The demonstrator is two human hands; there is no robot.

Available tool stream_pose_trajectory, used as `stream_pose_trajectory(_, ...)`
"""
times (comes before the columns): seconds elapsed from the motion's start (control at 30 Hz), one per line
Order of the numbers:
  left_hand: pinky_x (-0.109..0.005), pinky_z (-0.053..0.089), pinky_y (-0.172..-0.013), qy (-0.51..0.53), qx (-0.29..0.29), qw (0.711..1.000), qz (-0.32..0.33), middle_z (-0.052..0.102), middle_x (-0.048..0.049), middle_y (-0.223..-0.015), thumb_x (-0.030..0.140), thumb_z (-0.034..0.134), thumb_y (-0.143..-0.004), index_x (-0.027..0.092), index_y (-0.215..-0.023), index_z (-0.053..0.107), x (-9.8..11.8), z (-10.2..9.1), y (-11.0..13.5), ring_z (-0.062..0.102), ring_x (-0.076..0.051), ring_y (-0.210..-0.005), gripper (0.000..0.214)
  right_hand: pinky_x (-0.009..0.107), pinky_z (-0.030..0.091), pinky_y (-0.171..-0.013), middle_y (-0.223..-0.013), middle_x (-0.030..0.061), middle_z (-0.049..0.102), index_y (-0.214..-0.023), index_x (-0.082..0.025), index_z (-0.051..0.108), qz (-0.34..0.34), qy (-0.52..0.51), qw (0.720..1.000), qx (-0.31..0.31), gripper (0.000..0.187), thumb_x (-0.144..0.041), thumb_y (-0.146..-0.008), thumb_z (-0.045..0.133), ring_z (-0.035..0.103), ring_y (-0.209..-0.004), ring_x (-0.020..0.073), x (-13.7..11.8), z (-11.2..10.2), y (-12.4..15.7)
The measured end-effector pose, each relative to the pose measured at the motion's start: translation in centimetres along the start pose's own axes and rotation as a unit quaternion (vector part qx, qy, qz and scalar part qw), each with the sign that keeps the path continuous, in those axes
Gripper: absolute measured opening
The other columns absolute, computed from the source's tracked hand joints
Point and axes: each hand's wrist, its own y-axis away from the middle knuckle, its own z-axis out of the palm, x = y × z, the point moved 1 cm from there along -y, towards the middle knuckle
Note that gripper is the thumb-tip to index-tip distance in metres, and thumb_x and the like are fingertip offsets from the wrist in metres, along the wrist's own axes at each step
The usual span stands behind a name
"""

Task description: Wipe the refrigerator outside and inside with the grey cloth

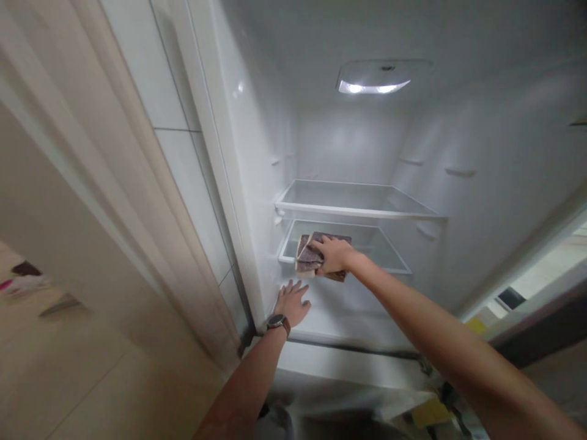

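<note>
Inside a white refrigerator, my right hand is closed on a folded brown cloth with a pale edge. The cloth is at the front of the lower glass shelf; whether it touches the glass I cannot tell. Below and to the left, my left hand has its fingers spread, holding nothing. It is by the lower left inner wall, just above the refrigerator's floor. On that wrist is a dark round watch with a brown strap.
An upper glass shelf crosses the interior above my right hand. A lit lamp is in the ceiling. Small shelf ledges stick out from the side walls. White tiles and a beige door frame stand to the left.
</note>
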Motion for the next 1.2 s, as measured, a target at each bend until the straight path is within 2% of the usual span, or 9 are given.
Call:
stream_pose_trajectory(0.17,-0.054,0.022,-0.126,0.008,-0.002,1.000,0.002,0.038,0.0008,-0.166,0.045,0.050,-0.092,0.034,-0.154,0.049,-0.1,0.0,0.0,0.025,-0.031,-0.156,0.063,0.046,0.055,-0.091,-0.136,0.0163,0.065,-0.150,-0.032,0.053,-0.024,0.035,0.998,0.037,0.074,-0.051,-0.081,0.070,0.066,-0.116,0.0388,-0.7,1.9,-0.2)
stream_pose_trajectory(0.37,-0.053,0.019,-0.127,0.024,0.000,1.000,-0.005,0.039,0.0007,-0.166,0.044,0.051,-0.090,0.034,-0.154,0.049,0.0,0.0,0.0,0.025,-0.031,-0.156,0.064,0.041,0.055,-0.092,-0.118,0.0062,0.077,-0.140,-0.037,0.064,-0.024,-0.005,0.999,0.044,0.055,-0.029,-0.086,0.056,0.073,-0.105,0.0288,1.2,1.1,0.1)
stream_pose_trajectory(0.47,-0.053,0.020,-0.127,0.028,-0.001,1.000,-0.004,0.039,0.0006,-0.166,0.044,0.050,-0.090,0.034,-0.154,0.049,0.1,-0.2,0.1,0.024,-0.031,-0.156,0.064,0.039,0.055,-0.094,-0.117,0.0040,0.077,-0.134,-0.034,0.067,0.001,-0.101,0.990,0.100,0.052,-0.023,-0.085,0.053,0.072,-0.106,0.0272,1.6,0.7,-0.4)
stream_pose_trajectory(0.53,-0.055,0.021,-0.127,0.031,0.000,1.000,-0.003,0.039,0.0006,-0.166,0.044,0.050,-0.091,0.034,-0.153,0.049,0.2,-0.3,0.1,0.024,-0.032,-0.156,0.064,0.039,0.055,-0.096,-0.117,0.0052,0.077,-0.130,-0.028,0.067,0.047,-0.257,0.947,0.188,0.048,-0.022,-0.086,0.051,0.071,-0.108,0.0268,1.1,0.8,-1.3)
stream_pose_trajectory(0.63,-0.056,0.021,-0.127,0.030,-0.004,1.000,-0.001,0.038,0.0001,-0.166,0.045,0.050,-0.091,0.034,-0.153,0.049,0.1,-0.3,0.1,0.023,-0.033,-0.157,0.063,0.038,0.056,-0.097,-0.126,0.0123,0.073,-0.139,-0.017,0.057,0.114,-0.455,0.835,0.287,0.049,-0.028,-0.095,0.039,0.070,-0.112,0.0256,-2.1,1.4,-3.5)
stream_pose_trajectory(0.7,-0.057,0.020,-0.127,0.026,-0.013,1.000,0.001,0.037,-0.0016,-0.167,0.047,0.050,-0.092,0.032,-0.155,0.047,0.1,-0.2,0.1,0.022,-0.033,-0.157,0.065,0.036,0.057,-0.097,-0.133,0.0132,0.069,-0.148,-0.016,0.045,0.102,-0.517,0.802,0.281,0.053,-0.032,-0.101,0.029,0.069,-0.115,0.0229,-5.7,2.0,-5.1)
stream_pose_trajectory(0.87,-0.059,0.019,-0.126,0.024,-0.014,1.000,0.010,0.044,-0.0078,-0.162,0.049,0.047,-0.095,0.026,-0.155,0.046,0.0,0.0,0.2,0.024,-0.036,-0.156,0.065,0.031,0.050,-0.106,-0.150,0.0080,0.057,-0.154,-0.025,0.036,0.113,-0.479,0.822,0.285,0.053,-0.035,-0.102,0.033,0.058,-0.135,0.0188,-11.7,2.8,-8.3)
stream_pose_trajectory(0.97,-0.059,0.021,-0.126,0.027,-0.017,0.999,0.013,0.038,-0.0061,-0.166,0.049,0.049,-0.094,0.028,-0.155,0.046,0.0,-0.1,0.3,0.023,-0.036,-0.156,0.065,0.031,0.051,-0.103,-0.150,0.0089,0.058,-0.150,-0.026,0.042,0.154,-0.449,0.835,0.279,0.050,-0.029,-0.101,0.032,0.060,-0.132,0.0190,-10.2,3.0,-10.9)
stream_pose_trajectory(1.2,-0.058,0.021,-0.126,0.013,-0.021,1.000,0.012,0.034,-0.0032,-0.169,0.049,0.048,-0.094,0.032,-0.156,0.043,-0.2,-0.2,0.3,0.022,-0.035,-0.157,0.065,0.033,0.058,-0.090,-0.123,0.0100,0.073,-0.138,-0.019,0.050,0.181,-0.541,0.777,0.267,0.049,-0.023,-0.091,0.041,0.071,-0.108,0.0179,-4.1,3.4,-16.5)
